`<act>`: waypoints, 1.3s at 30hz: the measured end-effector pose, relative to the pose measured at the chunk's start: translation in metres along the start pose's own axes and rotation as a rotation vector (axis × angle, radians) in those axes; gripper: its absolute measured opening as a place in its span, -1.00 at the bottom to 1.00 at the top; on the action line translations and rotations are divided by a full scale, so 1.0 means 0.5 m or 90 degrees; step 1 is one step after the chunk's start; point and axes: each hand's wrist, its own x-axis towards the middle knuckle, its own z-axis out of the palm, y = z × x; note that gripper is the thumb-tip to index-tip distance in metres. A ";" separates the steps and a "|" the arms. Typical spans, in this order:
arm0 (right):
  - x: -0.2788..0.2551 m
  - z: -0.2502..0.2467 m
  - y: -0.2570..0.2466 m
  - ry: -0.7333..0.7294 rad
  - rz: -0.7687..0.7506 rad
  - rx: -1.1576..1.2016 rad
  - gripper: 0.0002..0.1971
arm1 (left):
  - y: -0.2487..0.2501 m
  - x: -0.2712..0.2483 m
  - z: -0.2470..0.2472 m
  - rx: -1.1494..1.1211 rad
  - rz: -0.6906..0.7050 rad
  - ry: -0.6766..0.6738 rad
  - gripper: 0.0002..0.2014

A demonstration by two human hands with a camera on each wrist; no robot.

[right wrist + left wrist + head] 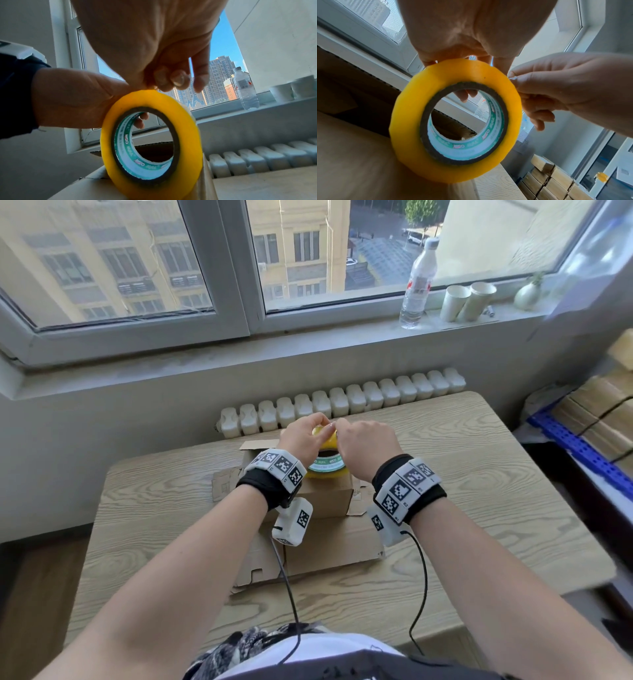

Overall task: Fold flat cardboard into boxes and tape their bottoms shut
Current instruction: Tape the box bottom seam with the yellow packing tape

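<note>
A yellow tape roll with a green-printed core stands on edge on top of a folded brown cardboard box at the middle of the table. My left hand grips the roll's upper part, fingers hooked through the core. My right hand comes in from the right, and its thumb and fingertips pinch at the roll's outer wrap near the top. In the left wrist view the right hand touches the roll's rim. A box flap stands open on the far side.
Flat cardboard lies under and in front of the box on the wooden table. A radiator runs behind the table. A water bottle and paper cups stand on the windowsill. Stacked boxes on a blue rack stand to the right.
</note>
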 end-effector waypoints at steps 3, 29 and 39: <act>-0.001 0.012 0.010 -0.005 0.010 0.080 -0.86 | 0.000 -0.002 0.003 0.002 0.008 0.002 -0.78; -0.005 -0.025 0.029 -0.104 0.008 0.038 -0.75 | 0.018 -0.004 0.000 -0.060 -0.022 0.019 -0.75; -0.004 -0.017 0.038 -0.078 0.020 0.189 -0.82 | 0.018 -0.003 0.005 -0.063 -0.015 0.007 -0.81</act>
